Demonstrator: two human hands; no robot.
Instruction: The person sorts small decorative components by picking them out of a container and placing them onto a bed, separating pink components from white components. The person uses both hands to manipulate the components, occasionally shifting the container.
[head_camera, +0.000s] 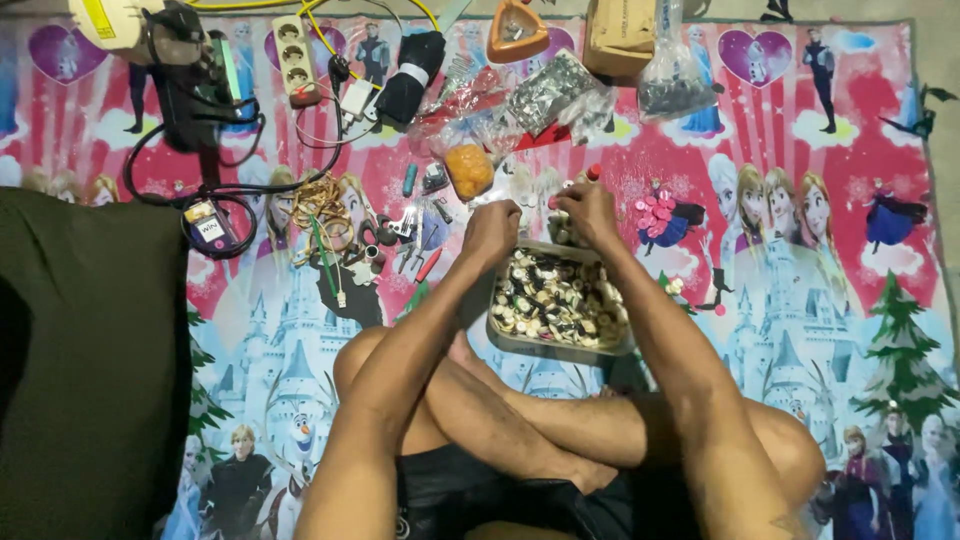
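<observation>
While the person is sitting cross-legged on a bright cartoon-print mat (800, 300), a dark green cloth (90, 350) is lying at the far left edge. Just right of it, black cables (200, 185) are looping around a small dark device (210, 228), and a white power strip (292, 45) is lying above them. Further right, a tangle of rubber bands (320, 200) and some small tools (400, 235) are sitting near a little bag of orange bits (468, 168).

The left hand (490, 232) is hovering at the far rim of a metal tray (505, 335), fingers curled in together; whether they are pinching anything, cannot tell. The tray is resting on the mat just beyond the crossed shins, filled with small round white-and-dark parts (555, 295).

The right hand (590, 212) is working just beside the left, above the tray's far edge, fingertips pressed together on something small; the item itself is too small to make out.

Right of the hands, pink buttons (652, 212) are lying loose on the mat. Clear bags of dark pieces (672, 95) are sitting at the top.
</observation>
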